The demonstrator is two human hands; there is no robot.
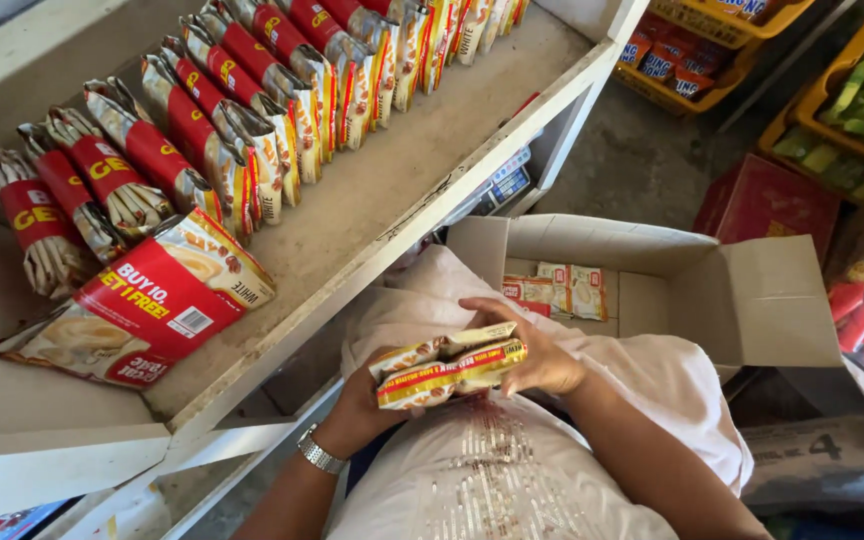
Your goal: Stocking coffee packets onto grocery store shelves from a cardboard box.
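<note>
The front strip of the shelf point(422, 150) lies bare, open to a hand from the edge. Behind it a row of packs point(222, 110) blocks the back, and one flat pack point(147, 305) fills the near left end. The box point(712, 290) stands open on top, partly filled with sachets point(557, 288), its flaps up at the sides.

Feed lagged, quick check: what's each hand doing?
Left hand: closed on the sachet bundle.
Right hand: closed on the same bundle.
</note>
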